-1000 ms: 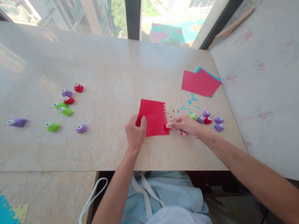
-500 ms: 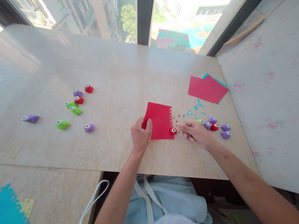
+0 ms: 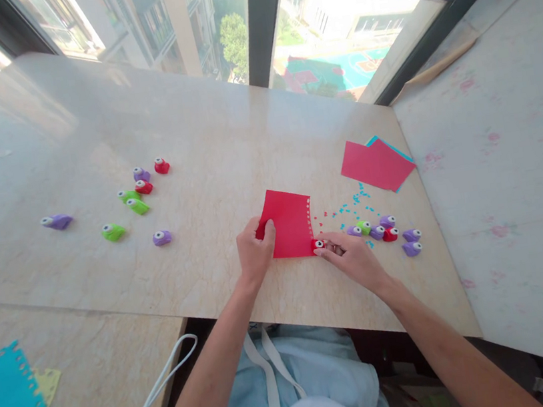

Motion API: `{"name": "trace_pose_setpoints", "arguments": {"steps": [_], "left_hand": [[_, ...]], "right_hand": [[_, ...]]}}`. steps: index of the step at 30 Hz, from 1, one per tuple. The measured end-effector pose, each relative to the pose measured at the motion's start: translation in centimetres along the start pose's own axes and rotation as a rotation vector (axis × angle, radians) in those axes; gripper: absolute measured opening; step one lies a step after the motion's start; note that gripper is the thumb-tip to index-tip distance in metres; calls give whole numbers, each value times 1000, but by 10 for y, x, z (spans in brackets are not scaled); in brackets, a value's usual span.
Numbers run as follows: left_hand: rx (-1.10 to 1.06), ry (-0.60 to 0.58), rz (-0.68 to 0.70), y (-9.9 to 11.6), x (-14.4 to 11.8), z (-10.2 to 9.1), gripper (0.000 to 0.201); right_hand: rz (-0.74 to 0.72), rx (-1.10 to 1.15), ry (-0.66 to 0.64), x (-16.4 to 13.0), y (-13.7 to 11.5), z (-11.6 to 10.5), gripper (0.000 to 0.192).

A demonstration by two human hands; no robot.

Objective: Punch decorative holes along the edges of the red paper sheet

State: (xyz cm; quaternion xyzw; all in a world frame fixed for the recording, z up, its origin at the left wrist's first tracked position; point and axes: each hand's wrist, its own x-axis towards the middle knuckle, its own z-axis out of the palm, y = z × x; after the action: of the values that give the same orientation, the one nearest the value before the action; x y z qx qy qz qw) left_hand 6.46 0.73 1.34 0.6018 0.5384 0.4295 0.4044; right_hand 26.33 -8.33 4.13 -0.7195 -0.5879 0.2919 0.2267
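**Red sheet and punch at the worktop's near edge**

Head view: the red sheet (image 3: 288,222), thin matte paper, lies flat on the glossy, beige marble-patterned worktop (image 3: 202,139), near its front edge. A row of small punched holes runs down the sheet's right border. The left hand (image 3: 254,253) presses on the sheet's near left corner, fingers curled over the paper, grip closed onto it. The right hand (image 3: 355,260) has its fingertips pinched narrowly on a small red punch (image 3: 317,245), a rounded plastic piece with a white, eye-like button, sitting at the sheet's near right corner.

Just right of that hand stands a cluster of like punches (image 3: 387,233), purple, green and red, all smooth plastic. Tiny blue and red confetti (image 3: 352,202) is scattered between the sheet and a stack of papers (image 3: 376,163), red over blue, farther right. Well to the left lie more punches (image 3: 139,195), loosely spread. On a lower surface at far left sits a blue sheet (image 3: 6,402) with a notched edge. No writing is legible anywhere.
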Motion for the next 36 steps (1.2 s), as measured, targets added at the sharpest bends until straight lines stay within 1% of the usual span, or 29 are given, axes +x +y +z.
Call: {"name": "trace_pose_setpoints", "arguments": {"steps": [5,8,12,16,21,26,32,36], "left_hand": [[-13,3,-7,1,0,0,17],[-10,1,-7,3,0,-1,17],[0,-3,-3,3,0,-1,17],[16,-1,8,0,1,-2,17],[38,7,24,-2,1,-2,18],[48,-2,10,-2,2,-1,22],[43,-13,-1,-1,2,-2,22],[17,-24,-17,-1,1,-2,20]], "right_hand": [[-1,-20,13,-8,5,-8,30],[23,-41,30,-15,7,-13,28],[72,-73,35,-22,12,-18,30],[93,-97,77,-27,20,-21,32],[102,-103,163,-30,28,-22,36],[97,-121,309,-30,34,-22,39],[114,-98,429,-32,41,-15,42],[108,-63,502,-35,43,-10,48]]}}
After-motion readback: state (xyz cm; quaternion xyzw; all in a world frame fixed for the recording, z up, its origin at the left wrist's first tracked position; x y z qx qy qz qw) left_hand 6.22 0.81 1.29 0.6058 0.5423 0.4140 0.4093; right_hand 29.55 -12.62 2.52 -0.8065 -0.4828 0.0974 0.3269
